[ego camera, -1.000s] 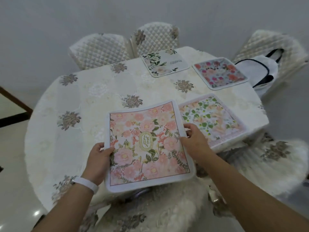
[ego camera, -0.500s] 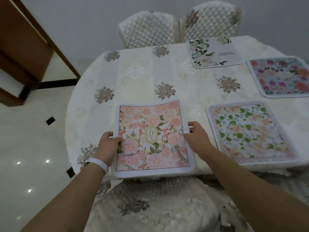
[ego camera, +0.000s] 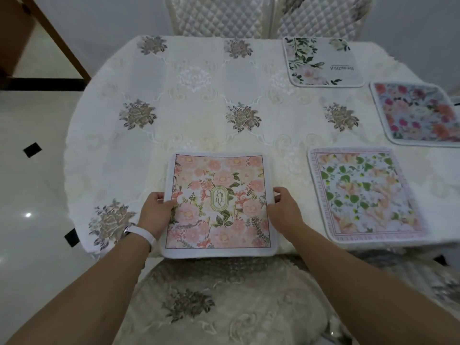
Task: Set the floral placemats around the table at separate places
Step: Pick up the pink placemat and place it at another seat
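Note:
A pink floral placemat [ego camera: 220, 192] marked "GARDEN" lies flat at the near edge of the table [ego camera: 174, 115]. My left hand [ego camera: 155, 214] grips its left edge and my right hand [ego camera: 283, 211] grips its right edge. To its right lies a green-leaf placemat [ego camera: 366, 192]. A red-and-pink flowered placemat [ego camera: 418, 115] sits at the far right, partly cut off by the frame. A white placemat with green leaves [ego camera: 322, 62] lies at the far side.
The table wears a white embroidered cloth with grey flower motifs. Two quilted chairs [ego camera: 216, 17] stand at the far side. A cushioned chair seat [ego camera: 224, 302] is right below my arms. A wooden door frame [ego camera: 57, 38] and white floor are at left.
The pink placemat moved left along the near edge, away from the green-leaf one, and now lies flat on the cloth. The view has shifted left and down.

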The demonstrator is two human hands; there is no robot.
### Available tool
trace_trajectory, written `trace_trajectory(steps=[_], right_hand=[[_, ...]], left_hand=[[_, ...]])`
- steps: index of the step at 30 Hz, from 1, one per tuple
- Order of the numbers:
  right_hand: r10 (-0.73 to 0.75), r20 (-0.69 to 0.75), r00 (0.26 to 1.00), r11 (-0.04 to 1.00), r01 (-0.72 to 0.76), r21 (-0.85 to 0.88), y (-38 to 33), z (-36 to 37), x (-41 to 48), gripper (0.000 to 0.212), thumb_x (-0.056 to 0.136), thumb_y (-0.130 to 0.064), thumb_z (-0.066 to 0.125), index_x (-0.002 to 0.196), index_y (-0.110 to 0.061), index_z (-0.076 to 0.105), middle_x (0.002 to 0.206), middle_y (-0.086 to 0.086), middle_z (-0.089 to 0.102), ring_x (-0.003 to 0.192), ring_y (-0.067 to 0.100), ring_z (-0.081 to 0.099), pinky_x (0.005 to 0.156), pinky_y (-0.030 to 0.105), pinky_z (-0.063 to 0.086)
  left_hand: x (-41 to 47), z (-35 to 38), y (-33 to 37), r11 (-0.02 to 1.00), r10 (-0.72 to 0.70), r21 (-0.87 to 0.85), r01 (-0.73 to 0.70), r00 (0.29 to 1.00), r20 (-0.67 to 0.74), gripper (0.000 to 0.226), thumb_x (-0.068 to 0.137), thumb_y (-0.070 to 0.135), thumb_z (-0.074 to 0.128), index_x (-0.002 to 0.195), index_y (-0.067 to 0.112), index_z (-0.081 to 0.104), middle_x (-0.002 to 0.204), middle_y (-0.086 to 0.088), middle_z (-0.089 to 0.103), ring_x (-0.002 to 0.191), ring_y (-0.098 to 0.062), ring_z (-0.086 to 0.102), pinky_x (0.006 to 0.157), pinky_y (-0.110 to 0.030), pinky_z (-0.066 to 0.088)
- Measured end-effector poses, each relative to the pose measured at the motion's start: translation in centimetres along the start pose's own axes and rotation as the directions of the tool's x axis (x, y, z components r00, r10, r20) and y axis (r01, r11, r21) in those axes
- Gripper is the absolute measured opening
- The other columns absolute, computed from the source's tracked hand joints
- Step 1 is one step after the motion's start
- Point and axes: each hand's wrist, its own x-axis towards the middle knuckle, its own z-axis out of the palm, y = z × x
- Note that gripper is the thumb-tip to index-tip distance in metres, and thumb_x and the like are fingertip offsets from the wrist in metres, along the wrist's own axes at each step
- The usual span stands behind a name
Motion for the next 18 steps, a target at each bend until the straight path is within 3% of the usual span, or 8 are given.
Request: trace_trajectory(steps=[2,5,8,12,14,18], right_hand=[[-0.015,0.018,1.0,0.998,0.016,-0.057,0.8,-0.1,-0.1,0.044,0.091,-0.009,0.053,0.134,-0.017,0.045,0.1,-0.004,0.056,0.085,0.016,0.058,0.065,0.026,0.044],[-0.041,0.022,0.999,0.982,0.044,-0.186,2.1,-0.3,-0.5,0.049,0.089,-0.013,0.058,0.136,-0.013,0.046,0.109,0.002,0.057,0.091,0.017,0.057,0.079,0.032,0.048],[-0.109,0.049,0.993,0.934,0.119,-0.336,2.9,-0.2,-1.2,0.05,0.087,-0.019,0.063,0.135,-0.012,0.049,0.122,0.006,0.053,0.103,0.02,0.054,0.091,0.035,0.047],[-0.256,0.151,0.955,0.809,0.297,-0.507,4.0,0.2,-3.0,0.058,0.086,-0.038,0.064,0.136,-0.012,0.047,0.136,0.008,0.046,0.121,0.026,0.046,0.101,0.037,0.042],[-0.257,0.207,0.944,0.754,0.329,-0.569,4.6,0.1,-3.9,0.069,0.082,-0.049,0.064,0.138,-0.017,0.041,0.145,0.008,0.036,0.129,0.027,0.038,0.106,0.039,0.038],[-0.22,0.272,0.937,0.69,0.347,-0.635,6.0,0.6,-5.4,0.091,0.075,-0.063,0.061,0.147,-0.023,0.024,0.156,0.009,0.018,0.143,0.028,0.019,0.115,0.043,0.026]], left_hand=[[-0.1,-0.3,-0.5,0.999,0.023,0.036,-0.023,1.0,0.016,0.024,0.093,0.018,0.059,0.115,0.016,0.051,0.11,-0.008,0.063,0.087,-0.023,0.063,0.071,-0.035,0.051],[-0.8,-0.9,-1.1,0.985,0.126,0.115,-0.132,0.99,0.059,0.038,0.091,0.016,0.061,0.125,0.017,0.043,0.107,-0.006,0.06,0.082,-0.018,0.063,0.062,-0.03,0.05],[-1.8,-1.5,-2.1,0.905,0.263,0.309,-0.291,0.956,0.131,0.052,0.083,0.021,0.07,0.129,0.015,0.045,0.11,-0.004,0.061,0.095,-0.025,0.063,0.079,-0.041,0.054],[-2.6,-2.6,-4.8,0.658,0.386,0.588,-0.471,0.881,0.273,0.082,0.073,0.038,0.078,0.139,0.005,0.044,0.135,-0.015,0.054,0.123,-0.033,0.049,0.106,-0.048,0.039],[-3.0,-3.0,-6.0,0.565,0.388,0.661,-0.493,0.866,0.315,0.095,0.068,0.052,0.074,0.143,0.005,0.04,0.144,-0.016,0.047,0.132,-0.033,0.043,0.111,-0.047,0.034],[-3.7,-3.0,-7.0,0.495,0.373,0.708,-0.504,0.859,0.351,0.112,0.059,0.066,0.074,0.147,0.008,0.034,0.152,-0.015,0.037,0.138,-0.032,0.036,0.113,-0.046,0.032]])
